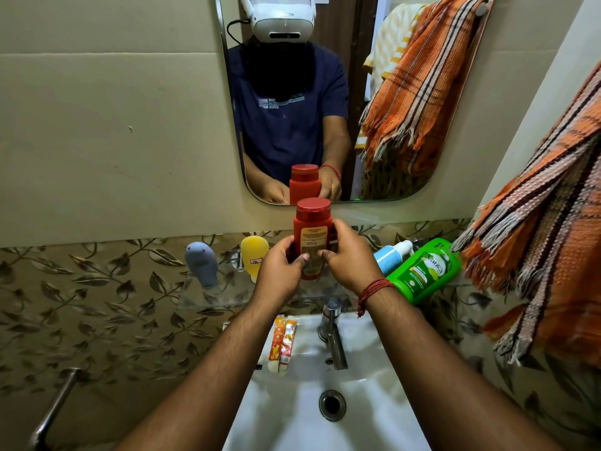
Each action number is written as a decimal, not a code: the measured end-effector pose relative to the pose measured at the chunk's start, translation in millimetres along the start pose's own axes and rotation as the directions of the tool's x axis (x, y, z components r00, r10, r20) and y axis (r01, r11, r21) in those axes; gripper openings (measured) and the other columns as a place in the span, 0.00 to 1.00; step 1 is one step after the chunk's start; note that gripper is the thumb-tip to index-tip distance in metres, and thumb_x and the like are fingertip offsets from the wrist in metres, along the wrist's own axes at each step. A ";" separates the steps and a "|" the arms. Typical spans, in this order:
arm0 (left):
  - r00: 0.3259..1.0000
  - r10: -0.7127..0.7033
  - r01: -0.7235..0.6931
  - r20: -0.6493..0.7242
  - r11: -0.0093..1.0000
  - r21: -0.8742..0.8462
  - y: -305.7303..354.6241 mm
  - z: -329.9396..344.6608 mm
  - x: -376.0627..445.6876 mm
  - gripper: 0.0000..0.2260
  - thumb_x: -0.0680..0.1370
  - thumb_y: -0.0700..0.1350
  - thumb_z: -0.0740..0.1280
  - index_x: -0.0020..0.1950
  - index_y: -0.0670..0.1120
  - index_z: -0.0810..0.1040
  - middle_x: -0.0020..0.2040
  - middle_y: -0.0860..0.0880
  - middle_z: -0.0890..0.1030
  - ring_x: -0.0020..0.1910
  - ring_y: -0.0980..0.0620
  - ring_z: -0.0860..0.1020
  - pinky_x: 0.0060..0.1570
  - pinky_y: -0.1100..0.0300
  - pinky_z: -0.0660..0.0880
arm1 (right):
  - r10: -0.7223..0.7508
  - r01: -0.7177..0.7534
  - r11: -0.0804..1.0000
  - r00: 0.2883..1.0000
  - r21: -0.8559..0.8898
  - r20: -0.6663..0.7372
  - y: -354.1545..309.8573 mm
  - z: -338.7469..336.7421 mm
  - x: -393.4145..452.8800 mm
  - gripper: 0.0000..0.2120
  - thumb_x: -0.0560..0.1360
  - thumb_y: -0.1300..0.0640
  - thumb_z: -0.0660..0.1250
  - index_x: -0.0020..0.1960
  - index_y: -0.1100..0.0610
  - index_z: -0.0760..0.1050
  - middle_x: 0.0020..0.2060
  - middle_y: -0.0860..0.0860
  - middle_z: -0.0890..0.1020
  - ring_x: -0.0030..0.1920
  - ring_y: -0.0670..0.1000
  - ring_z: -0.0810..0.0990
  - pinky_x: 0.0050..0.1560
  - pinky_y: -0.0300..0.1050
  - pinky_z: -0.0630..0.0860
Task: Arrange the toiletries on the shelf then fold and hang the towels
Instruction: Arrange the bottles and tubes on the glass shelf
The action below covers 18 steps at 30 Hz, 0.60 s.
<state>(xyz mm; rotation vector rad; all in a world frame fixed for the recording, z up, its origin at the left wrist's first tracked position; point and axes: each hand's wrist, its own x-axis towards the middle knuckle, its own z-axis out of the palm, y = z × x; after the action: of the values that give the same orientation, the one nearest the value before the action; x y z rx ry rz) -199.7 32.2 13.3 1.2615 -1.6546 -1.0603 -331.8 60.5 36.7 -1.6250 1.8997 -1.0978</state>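
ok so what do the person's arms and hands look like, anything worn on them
Both forearms are bare, with no sleeves reaching into the direct view. The left hand wears nothing: no ring, watch or glove shows. The right hand is also bare, but its wrist carries a red thread bracelet wound round several times, with a loose end hanging down. The mirror shows short dark blue sleeves ending above the elbows.

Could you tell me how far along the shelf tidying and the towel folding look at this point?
Early. Standing on the glass shelf: a grey bottle and a yellow bottle. In hand: the left hand and right hand grip the upright red bottle. Left: the green Vatika bottle and blue bottle lie tilted, toothpaste tubes rest on the sink, and the orange striped towel hangs unfolded.
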 end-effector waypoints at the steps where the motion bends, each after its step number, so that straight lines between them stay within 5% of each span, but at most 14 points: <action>1: 1.000 -0.005 0.005 0.002 1.000 0.000 0.9 -0.1 -0.6 0.18 0.81 0.40 0.66 0.71 0.49 0.73 0.64 0.51 0.81 0.59 0.56 0.77 0.55 0.59 0.72 | 0.001 -0.001 1.000 1.000 0.002 0.006 0.3 -0.2 -0.4 0.23 0.76 0.64 0.69 0.69 0.52 0.68 0.63 0.51 0.80 0.64 0.51 0.77 0.61 0.44 0.72; 15: 0.999 -0.041 0.042 0.023 0.996 -0.074 -6.8 0.7 -11.4 0.22 0.80 0.38 0.68 0.73 0.48 0.70 0.65 0.52 0.78 0.62 0.57 0.76 0.52 0.68 0.71 | -0.020 0.020 1.000 1.000 -0.017 -0.001 6.5 -13.8 -4.4 0.22 0.76 0.63 0.70 0.67 0.53 0.68 0.57 0.48 0.81 0.54 0.43 0.76 0.56 0.40 0.74; 18: 0.996 -0.067 0.061 -0.059 0.993 -0.104 -6.8 -1.6 -23.3 0.23 0.81 0.41 0.67 0.75 0.47 0.68 0.68 0.51 0.77 0.60 0.58 0.75 0.59 0.62 0.73 | 0.006 -0.006 1.000 0.999 0.016 -0.042 13.1 -19.5 -8.7 0.23 0.76 0.63 0.70 0.68 0.53 0.68 0.55 0.48 0.81 0.55 0.46 0.79 0.59 0.44 0.76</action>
<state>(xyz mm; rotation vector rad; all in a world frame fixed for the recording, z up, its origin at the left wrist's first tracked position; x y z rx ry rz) -191.4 53.6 5.2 1.2752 -1.5027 -1.1185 -352.4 74.8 36.8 -1.5990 1.9166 -1.1503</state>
